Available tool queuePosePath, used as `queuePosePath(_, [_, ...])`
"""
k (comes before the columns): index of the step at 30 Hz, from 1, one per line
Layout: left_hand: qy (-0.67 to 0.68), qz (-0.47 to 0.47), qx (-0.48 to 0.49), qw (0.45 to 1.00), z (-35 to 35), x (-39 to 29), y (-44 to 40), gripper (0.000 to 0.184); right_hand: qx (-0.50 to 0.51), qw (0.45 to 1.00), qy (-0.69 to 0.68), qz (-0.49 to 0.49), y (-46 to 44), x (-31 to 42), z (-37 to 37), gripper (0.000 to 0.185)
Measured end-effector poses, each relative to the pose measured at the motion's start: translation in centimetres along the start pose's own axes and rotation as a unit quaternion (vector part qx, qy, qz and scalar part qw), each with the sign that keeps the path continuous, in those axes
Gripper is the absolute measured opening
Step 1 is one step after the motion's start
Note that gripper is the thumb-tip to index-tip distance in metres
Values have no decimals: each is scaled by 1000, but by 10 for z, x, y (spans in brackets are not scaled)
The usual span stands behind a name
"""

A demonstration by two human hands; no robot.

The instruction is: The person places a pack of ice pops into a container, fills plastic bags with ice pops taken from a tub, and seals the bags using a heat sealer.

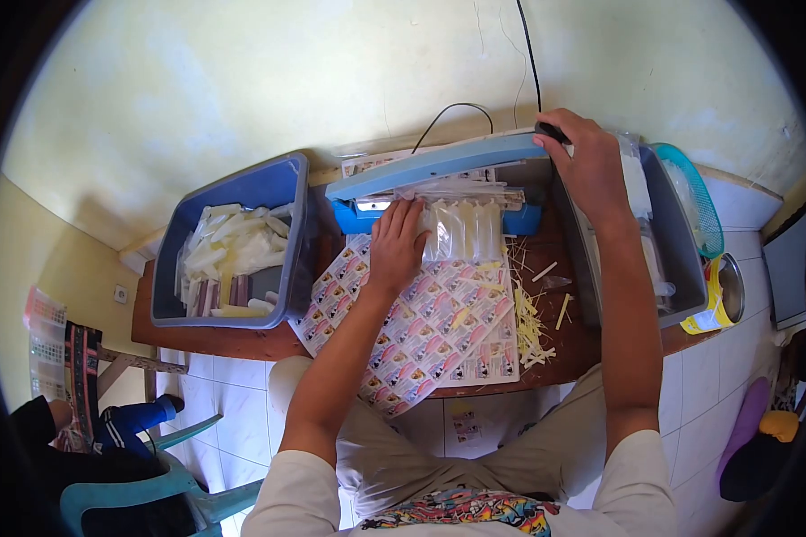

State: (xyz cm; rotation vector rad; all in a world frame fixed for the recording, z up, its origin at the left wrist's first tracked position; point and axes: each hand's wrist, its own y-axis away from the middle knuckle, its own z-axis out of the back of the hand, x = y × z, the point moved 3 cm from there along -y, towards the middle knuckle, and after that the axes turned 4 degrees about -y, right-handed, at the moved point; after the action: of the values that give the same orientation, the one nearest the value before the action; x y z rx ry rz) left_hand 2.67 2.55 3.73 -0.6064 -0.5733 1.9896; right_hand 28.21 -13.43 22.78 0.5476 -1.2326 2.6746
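A blue sealing device (347, 217) stands at the back of the wooden table, its long light-blue arm (439, 162) raised. My right hand (582, 157) is closed around the black knob at the arm's right end. Beneath the arm, my left hand (398, 242) lies on the left end of a row of clear plastic packs with pale contents (464, 231), fingers close together and fingertips at the device's edge. Whether those fingers grip anything is hidden. Printed sheets (412, 331) with repeated pictures lie under the packs and my left forearm.
On the left is a blue-grey bin (297, 268) with pale packs. Another grey bin (690, 259) stands right, beside a green basket (694, 197) and a yellow tin (715, 300). Thin yellowish strips (530, 331) litter the table. Part of another person (130, 425) shows lower left.
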Motion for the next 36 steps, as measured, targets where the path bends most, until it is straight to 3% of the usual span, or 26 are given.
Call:
queuePosePath(10, [-14,31,29,999,1,10,0,77,-51,997,27,48,-8,21,1,21])
queuePosePath(15, [-16,12,-41,999,0,4,3,68,-52,997,28,41,-7,19,-1,20])
queuePosePath(22, [-68,-62,-62,994,-3,-9,7,57,-57,998,20,29,-3,15,-2,19])
queuePosePath(24, [-59,-116,-50,990,-2,-17,3,56,-57,998,23,25,-3,15,-3,19])
queuePosePath(36, [68,-88,13,994,-19,-83,-10,65,-57,998,11,17,-3,13,-6,21])
